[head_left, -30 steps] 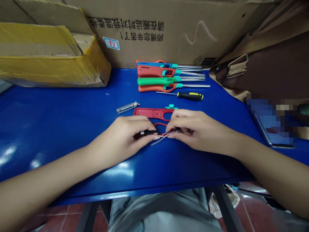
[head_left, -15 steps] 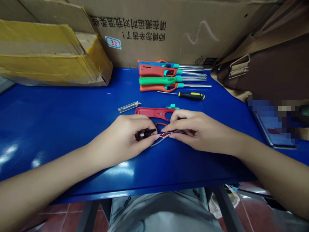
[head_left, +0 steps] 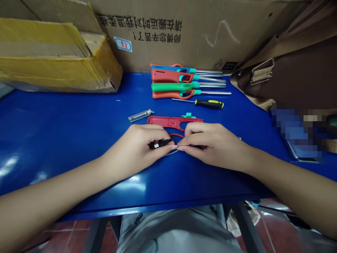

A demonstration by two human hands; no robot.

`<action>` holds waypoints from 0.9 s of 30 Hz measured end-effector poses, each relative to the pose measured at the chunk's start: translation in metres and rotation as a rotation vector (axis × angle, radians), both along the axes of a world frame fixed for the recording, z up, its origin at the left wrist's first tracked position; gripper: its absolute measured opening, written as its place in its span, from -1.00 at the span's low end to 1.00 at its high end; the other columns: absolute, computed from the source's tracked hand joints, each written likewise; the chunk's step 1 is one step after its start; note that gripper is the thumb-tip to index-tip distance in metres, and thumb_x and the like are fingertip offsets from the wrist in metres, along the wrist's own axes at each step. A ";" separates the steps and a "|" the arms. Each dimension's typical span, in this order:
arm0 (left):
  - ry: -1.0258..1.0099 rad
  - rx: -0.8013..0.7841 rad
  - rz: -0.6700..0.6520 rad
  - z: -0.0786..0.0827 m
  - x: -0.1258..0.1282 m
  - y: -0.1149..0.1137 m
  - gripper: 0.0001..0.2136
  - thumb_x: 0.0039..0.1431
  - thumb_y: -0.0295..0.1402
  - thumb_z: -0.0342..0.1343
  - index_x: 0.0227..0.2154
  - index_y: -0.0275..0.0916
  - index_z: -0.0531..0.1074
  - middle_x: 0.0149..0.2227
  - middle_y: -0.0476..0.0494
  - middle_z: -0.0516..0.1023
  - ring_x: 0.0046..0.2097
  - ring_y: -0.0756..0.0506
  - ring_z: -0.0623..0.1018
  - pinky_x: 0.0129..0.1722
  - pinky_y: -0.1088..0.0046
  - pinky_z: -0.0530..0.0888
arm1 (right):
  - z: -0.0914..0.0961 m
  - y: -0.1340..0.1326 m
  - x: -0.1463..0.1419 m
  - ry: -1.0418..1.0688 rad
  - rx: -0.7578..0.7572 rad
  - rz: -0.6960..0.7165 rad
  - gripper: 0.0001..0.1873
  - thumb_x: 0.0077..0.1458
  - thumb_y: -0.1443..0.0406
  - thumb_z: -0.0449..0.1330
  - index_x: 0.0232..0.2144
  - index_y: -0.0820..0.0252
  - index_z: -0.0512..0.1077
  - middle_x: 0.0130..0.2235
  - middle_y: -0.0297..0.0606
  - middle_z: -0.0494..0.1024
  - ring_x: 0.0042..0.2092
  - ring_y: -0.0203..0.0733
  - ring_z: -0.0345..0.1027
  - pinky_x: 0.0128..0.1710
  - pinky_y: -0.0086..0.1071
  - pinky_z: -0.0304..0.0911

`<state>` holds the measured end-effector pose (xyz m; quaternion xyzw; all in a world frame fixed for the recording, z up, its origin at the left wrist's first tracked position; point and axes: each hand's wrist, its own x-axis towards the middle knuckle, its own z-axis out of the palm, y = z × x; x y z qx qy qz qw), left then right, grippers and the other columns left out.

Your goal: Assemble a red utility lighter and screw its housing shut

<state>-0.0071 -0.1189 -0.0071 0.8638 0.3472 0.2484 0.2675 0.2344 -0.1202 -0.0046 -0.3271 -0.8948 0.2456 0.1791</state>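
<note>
Fingertips point(head_left: 181, 148) brought closer, well behind tabletop's point(head_left: 52, 133) front edge; black piece point(head_left: 164, 142) held in left grip point(head_left: 143, 142), wire point(head_left: 171, 153) in right grip point(head_left: 214, 142); finer work suggested.

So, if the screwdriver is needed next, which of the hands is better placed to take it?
Probably the right hand: the screwdriver's handle lies almost straight ahead of it. The left hand is farther away and holds a black piece. What the right hand pinches is mostly hidden.

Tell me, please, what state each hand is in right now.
Left hand: closed, holding a white-ended black part.
Right hand: closed; what it pinches is hidden.
</note>
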 end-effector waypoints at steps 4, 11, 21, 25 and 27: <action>-0.005 0.019 -0.006 -0.001 0.000 0.000 -0.85 0.34 -0.39 0.22 -0.34 -0.30 0.63 -0.42 -0.02 0.61 -0.40 0.03 0.51 -0.38 0.51 0.37 | -0.004 0.002 -0.002 0.093 -0.038 0.007 -0.88 0.29 0.38 0.27 -0.27 0.19 0.64 -0.28 -0.32 0.52 -0.33 -0.35 0.36 -0.31 -0.43 0.23; -0.029 -0.020 0.016 0.000 0.000 -0.001 -0.82 0.32 -0.39 0.24 -0.41 -0.30 0.60 -0.49 0.05 0.51 -0.43 0.07 0.45 -0.41 0.56 0.33 | -0.008 0.004 -0.004 0.214 -0.061 -0.005 -0.88 0.21 0.45 0.31 -0.34 0.22 0.64 -0.34 -0.36 0.53 -0.47 -0.45 0.19 -0.46 -0.47 0.13; -0.075 -0.095 0.072 0.001 0.002 -0.003 -0.82 0.27 -0.44 0.23 -0.47 -0.29 0.58 -0.55 0.10 0.48 -0.48 0.10 0.37 -0.48 0.59 0.27 | -0.010 0.004 -0.006 0.269 -0.087 -0.036 -0.89 0.22 0.45 0.31 -0.33 0.24 0.64 -0.33 -0.36 0.54 -0.47 -0.46 0.18 -0.48 -0.49 0.12; -0.072 -0.127 0.076 0.001 0.003 -0.003 -0.84 0.25 -0.44 0.25 -0.46 -0.28 0.59 -0.53 0.10 0.50 -0.48 0.10 0.39 -0.49 0.58 0.28 | -0.010 0.005 -0.008 0.263 -0.101 -0.058 -0.90 0.23 0.45 0.31 -0.35 0.26 0.62 -0.35 -0.35 0.52 -0.42 -0.43 0.26 -0.42 -0.49 0.17; -0.072 -0.133 0.067 0.001 0.003 -0.003 -0.86 0.24 -0.44 0.25 -0.44 -0.27 0.61 -0.50 0.09 0.53 -0.48 0.10 0.40 -0.48 0.58 0.28 | -0.010 0.005 -0.008 0.243 -0.092 -0.071 -0.90 0.22 0.45 0.31 -0.35 0.27 0.60 -0.37 -0.37 0.50 -0.45 -0.44 0.22 -0.43 -0.48 0.15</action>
